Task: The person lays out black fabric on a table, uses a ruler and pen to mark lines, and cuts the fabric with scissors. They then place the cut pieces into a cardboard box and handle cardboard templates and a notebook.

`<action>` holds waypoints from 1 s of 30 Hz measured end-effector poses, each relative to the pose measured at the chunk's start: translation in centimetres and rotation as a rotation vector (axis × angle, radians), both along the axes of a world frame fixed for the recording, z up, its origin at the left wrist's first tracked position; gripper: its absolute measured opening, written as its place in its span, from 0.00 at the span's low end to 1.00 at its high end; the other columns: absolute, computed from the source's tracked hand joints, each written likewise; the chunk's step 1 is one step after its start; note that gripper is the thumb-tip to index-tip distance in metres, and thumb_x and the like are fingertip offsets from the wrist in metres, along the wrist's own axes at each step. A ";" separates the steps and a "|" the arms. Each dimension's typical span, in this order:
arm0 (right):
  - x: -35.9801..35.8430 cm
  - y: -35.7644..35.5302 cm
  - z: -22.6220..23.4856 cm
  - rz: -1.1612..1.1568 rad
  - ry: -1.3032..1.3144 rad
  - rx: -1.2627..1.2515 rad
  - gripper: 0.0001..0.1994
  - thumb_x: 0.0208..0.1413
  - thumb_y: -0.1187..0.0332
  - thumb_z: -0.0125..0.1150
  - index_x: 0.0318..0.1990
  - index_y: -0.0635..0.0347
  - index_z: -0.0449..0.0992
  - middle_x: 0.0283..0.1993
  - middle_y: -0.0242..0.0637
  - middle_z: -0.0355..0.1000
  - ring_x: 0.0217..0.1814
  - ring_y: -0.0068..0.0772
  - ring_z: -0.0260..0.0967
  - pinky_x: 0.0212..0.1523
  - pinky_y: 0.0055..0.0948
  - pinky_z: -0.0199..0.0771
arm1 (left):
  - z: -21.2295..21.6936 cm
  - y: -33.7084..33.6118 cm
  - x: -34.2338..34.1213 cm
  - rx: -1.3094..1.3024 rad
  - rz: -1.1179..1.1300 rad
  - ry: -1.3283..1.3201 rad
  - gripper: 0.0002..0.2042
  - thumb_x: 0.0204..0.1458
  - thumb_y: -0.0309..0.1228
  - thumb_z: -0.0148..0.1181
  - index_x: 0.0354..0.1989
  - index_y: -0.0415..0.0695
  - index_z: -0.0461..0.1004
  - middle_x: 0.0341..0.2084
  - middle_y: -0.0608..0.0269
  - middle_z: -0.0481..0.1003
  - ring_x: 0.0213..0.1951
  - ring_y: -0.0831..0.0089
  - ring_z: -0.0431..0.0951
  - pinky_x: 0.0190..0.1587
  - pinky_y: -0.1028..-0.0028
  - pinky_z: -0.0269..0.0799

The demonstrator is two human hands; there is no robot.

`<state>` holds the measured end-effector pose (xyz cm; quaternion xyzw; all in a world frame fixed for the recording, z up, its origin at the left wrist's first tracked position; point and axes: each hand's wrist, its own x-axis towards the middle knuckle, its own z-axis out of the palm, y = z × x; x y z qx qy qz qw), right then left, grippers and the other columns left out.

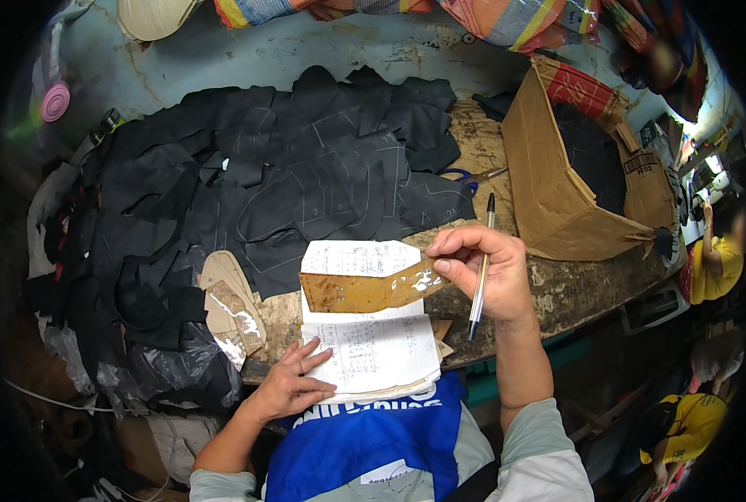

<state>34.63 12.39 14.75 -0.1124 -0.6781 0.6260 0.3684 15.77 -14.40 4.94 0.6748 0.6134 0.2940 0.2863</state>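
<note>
An open notebook (pixel 371 351) with handwritten pages lies at the table's near edge in front of me. My left hand (pixel 296 381) rests on its lower left side, with the fingers spread over the page. Between the thumb and forefinger of my right hand (pixel 488 272) is the right end of a flat brown pattern piece (pixel 352 293), partly covered with shiny tape. The piece hangs over the notebook's upper page and hides part of the writing. A pen (pixel 478 293) is also in my right hand, slanting past the fingers with its dark end up.
Black cut pieces (pixel 323 180) with chalk outlines cover the worn table (pixel 549 289) at left. Paper patterns (pixel 232 309) lie left of the notebook. Scissors (pixel 472 177) lie beside a cardboard box (pixel 549 184) holding dark material. People in yellow shirts (pixel 714 268) are at far right.
</note>
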 end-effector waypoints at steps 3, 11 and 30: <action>0.4 0.2 -0.5 -0.011 0.001 -0.008 0.09 0.44 0.86 0.59 0.34 0.68 0.73 0.36 0.42 0.73 0.40 0.29 0.71 0.42 0.23 0.72 | 0.2 -0.1 0.0 -0.009 -0.001 -0.014 0.09 0.39 0.33 0.66 0.32 0.55 0.81 0.52 0.57 0.70 0.61 0.51 0.59 0.61 0.45 0.46; 4.8 4.7 -6.8 -0.515 -0.359 0.034 0.11 0.45 0.80 0.62 0.38 0.68 0.73 0.43 0.42 0.72 0.44 0.29 0.70 0.44 0.25 0.69 | 1.9 0.5 -0.4 -0.094 0.105 -0.237 0.05 0.46 0.28 0.62 0.32 0.49 0.80 0.33 0.68 0.79 0.50 0.64 0.74 0.61 0.45 0.42; 7.2 -4.9 -12.1 0.093 -0.488 0.807 0.25 0.29 0.70 0.67 0.44 0.54 0.75 0.55 0.41 0.67 0.61 0.46 0.60 0.58 0.45 0.56 | -1.1 5.3 -8.5 -0.128 0.744 -0.813 0.22 0.57 0.31 0.50 0.60 0.46 0.58 0.43 0.57 0.72 0.39 0.74 0.75 0.39 0.78 0.72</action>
